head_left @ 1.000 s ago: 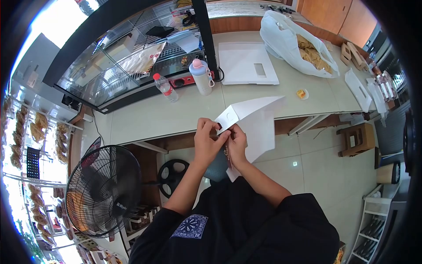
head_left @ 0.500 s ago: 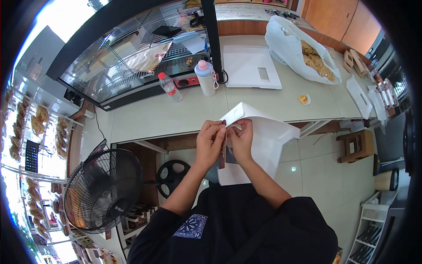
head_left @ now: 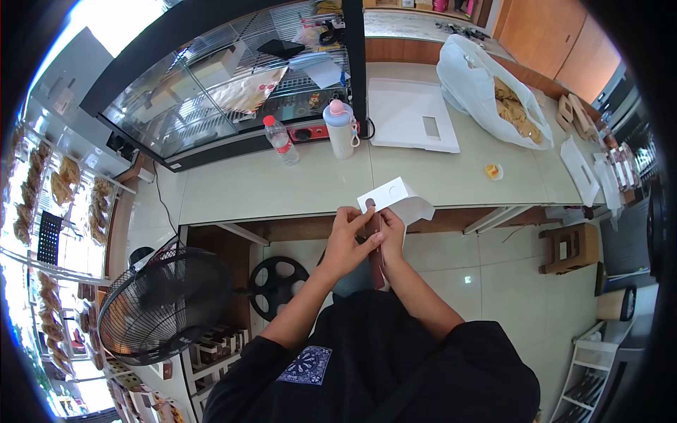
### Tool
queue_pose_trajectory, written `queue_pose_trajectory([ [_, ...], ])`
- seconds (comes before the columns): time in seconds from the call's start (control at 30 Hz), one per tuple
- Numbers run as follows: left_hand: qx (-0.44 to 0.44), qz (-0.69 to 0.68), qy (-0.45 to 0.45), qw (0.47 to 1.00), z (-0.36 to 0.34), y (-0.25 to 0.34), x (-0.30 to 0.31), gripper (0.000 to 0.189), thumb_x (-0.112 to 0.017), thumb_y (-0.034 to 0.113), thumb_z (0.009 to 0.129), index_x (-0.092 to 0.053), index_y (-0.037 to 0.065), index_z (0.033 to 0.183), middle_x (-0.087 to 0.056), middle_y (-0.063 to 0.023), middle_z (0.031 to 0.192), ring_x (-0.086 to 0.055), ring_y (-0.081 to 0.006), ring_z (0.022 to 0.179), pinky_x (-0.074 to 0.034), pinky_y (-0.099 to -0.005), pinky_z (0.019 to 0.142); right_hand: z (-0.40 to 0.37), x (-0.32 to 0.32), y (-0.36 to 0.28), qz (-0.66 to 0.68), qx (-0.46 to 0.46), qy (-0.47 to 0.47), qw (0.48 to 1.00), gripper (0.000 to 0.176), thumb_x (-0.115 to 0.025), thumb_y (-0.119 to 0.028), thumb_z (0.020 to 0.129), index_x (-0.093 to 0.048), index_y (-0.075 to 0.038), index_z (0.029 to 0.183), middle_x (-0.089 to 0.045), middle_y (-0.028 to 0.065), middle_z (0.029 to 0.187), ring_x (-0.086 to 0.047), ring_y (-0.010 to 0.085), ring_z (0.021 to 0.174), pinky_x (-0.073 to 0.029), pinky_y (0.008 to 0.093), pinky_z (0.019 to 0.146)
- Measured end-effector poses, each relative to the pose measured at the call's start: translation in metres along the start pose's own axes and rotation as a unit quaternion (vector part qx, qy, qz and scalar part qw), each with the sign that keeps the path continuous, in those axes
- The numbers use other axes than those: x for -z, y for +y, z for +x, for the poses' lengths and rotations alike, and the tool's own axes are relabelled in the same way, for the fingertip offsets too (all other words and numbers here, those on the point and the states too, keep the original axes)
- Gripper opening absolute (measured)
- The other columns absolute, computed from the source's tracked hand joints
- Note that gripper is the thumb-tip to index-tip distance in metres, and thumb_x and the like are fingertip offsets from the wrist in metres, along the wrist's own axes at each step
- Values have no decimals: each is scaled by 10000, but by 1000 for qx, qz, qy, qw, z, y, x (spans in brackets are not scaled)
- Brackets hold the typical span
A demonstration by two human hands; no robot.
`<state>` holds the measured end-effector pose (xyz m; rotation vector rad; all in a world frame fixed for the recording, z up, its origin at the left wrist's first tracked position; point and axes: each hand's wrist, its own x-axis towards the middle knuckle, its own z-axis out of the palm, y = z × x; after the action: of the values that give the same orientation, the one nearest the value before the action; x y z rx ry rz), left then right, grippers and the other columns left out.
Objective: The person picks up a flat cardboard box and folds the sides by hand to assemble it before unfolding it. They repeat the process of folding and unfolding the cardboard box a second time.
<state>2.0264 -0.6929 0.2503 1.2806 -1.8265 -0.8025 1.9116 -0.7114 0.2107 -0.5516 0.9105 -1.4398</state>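
Looks like folding up a white carton blank with a round hole, held just off the near edge of the tabletop. Best to pinch right on the crease and square the flaps before pressing, or else crooked box. Grip-wise: clenched on the carton's lower flap with the left hand, closed on it too with the right hand, plus a dark flat packet tucked between both, hanging below that tabletop edge.

At frame centre the left hand and right hand cover most of a dark reddish-brown flat item, so its kind cannot be told. Right of centre, a small yellow object is too small to identify.
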Motion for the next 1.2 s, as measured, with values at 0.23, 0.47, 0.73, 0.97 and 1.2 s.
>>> queue_pose_trajectory([
  [0.23, 153, -163, -99, 970, -3, 5, 9, 759, -703, 183, 722, -360, 47, 1385, -598, -198, 1017, -615, -261, 838, -485, -329, 766, 11, 8, 21, -204, 179, -73, 960, 299, -562, -83, 883, -576, 37, 1157, -490, 90, 1194, -553, 167, 942, -447, 250, 787],
  [0.47, 126, -116, 20, 985, 4, -35, 38, 345, -596, 19, 719, -595, -54, 1056, -653, -155, 815, -622, -168, 719, -492, -278, 677, -3, 13, 7, -446, 72, -160, 878, 281, -632, -200, 805, -574, 30, 655, -561, 128, 707, -556, 192, 667, -419, 317, 621],
  [0.73, 150, -57, 51, 986, 7, -24, 39, 166, -676, 115, 780, -635, -46, 787, -612, -76, 609, -547, -103, 561, -443, -268, 542, -10, 5, 23, -274, -82, -276, 918, 381, -566, -372, 882, -594, 7, 852, -550, 96, 937, -548, 191, 807, -448, 318, 696],
  [0.97, 24, 55, 77, 995, 11, -18, 43, 174, -660, 138, 803, -597, -21, 764, -541, -111, 670, -522, -198, 587, -427, -306, 561, -5, -2, 5, -204, -161, -374, 890, 265, -515, -293, 937, -587, -38, 957, -595, 16, 862, -557, 105, 753, -448, 242, 682],
  [1.2, -13, -65, -93, 993, 14, 0, 64, 90, -613, 57, 834, -598, -31, 844, -540, -78, 862, -548, -171, 752, -454, -290, 673, -2, -4, 12, 49, -259, -228, 937, 168, -484, -194, 937, -589, -63, 945, -627, 31, 827, -608, 142, 747, -444, 238, 621],
])
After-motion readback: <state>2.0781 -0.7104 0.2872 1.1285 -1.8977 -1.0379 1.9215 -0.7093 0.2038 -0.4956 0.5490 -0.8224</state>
